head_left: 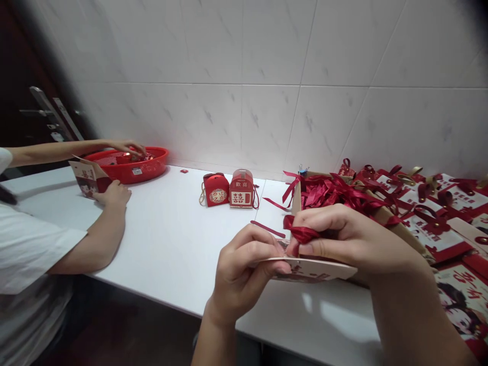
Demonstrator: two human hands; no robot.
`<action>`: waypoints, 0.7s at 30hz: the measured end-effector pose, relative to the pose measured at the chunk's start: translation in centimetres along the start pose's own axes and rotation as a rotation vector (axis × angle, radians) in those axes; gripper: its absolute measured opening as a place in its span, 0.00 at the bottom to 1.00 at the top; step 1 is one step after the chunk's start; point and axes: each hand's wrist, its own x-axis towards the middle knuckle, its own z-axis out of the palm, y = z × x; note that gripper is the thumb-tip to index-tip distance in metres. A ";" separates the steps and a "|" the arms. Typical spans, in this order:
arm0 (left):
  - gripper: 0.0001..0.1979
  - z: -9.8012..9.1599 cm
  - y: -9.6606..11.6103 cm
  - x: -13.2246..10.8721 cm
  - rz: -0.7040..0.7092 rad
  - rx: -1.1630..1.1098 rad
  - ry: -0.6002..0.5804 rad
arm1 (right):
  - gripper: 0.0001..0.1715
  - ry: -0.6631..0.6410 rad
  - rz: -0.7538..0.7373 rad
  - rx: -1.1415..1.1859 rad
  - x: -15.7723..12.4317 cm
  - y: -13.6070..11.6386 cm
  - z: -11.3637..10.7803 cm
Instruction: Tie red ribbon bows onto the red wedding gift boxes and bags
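Observation:
My left hand point(247, 269) pinches the edge of a cream and red printed paper gift bag point(316, 271), thumb on the near face and fingers at its opening. Between the thumb and fingers of my right hand point(343, 239) is a dark red satin ribbon point(303, 233), gathered at the bag's upper edge. The right fingertips partly hide where ribbon and bag meet. Just beyond my hands an open cardboard box point(296, 198) holds a heap of loose red ribbons point(324, 190). A dark red strip point(267, 229) lies on the table behind my left hand.
Two small red gift boxes point(241, 190) stand near the wall. At the left, a co-worker's hand point(114, 195) holds a similar bag point(88, 178); their other hand reaches into a red plastic basket point(152, 170). Several finished-looking bags point(434, 234) with ribbon handles cover the right side.

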 end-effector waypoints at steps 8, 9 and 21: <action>0.03 0.1 0.1 0.0 0.002 0.042 0.023 | 0.11 -0.012 0.030 0.081 -0.2 0.3 0.1; 0.03 0.1 0.1 0.0 0.001 0.045 0.031 | 0.11 -0.011 0.040 0.087 -0.1 0.2 0.0; 0.02 0.2 -0.1 0.1 -0.009 0.084 0.030 | 0.12 -0.024 0.118 0.186 0.2 0.7 0.2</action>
